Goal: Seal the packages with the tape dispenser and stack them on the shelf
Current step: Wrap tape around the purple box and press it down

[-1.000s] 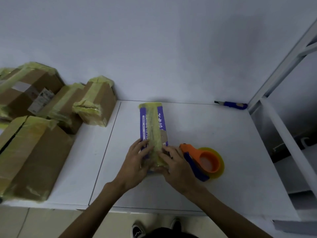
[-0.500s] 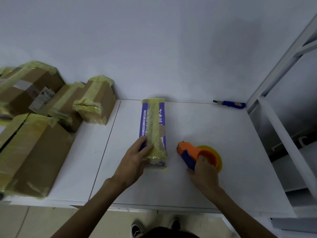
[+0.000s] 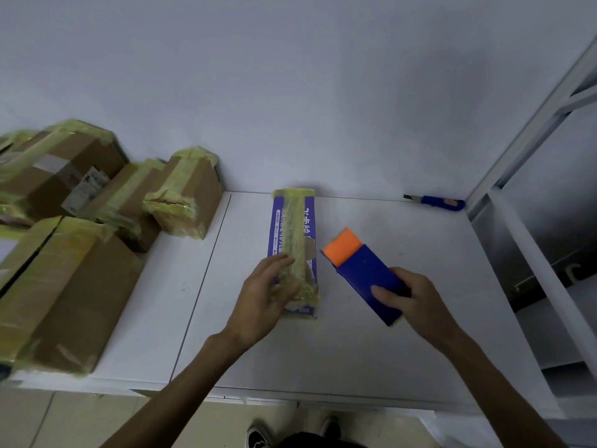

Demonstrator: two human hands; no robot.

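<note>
Head view: left hand (image 3: 261, 299) rests on package (image 3: 292, 221), right hand (image 3: 412, 300) grips tape dispenser (image 3: 363, 270).

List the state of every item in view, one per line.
Purple box: flat on the table, taped lengthwise, left hand resting on its near end.
Tape dispenser: held by the right hand, orange end pointing away.
Blue knife: lying by the wall, untouched.
Brown boxes: taped, grouped at left.
</note>
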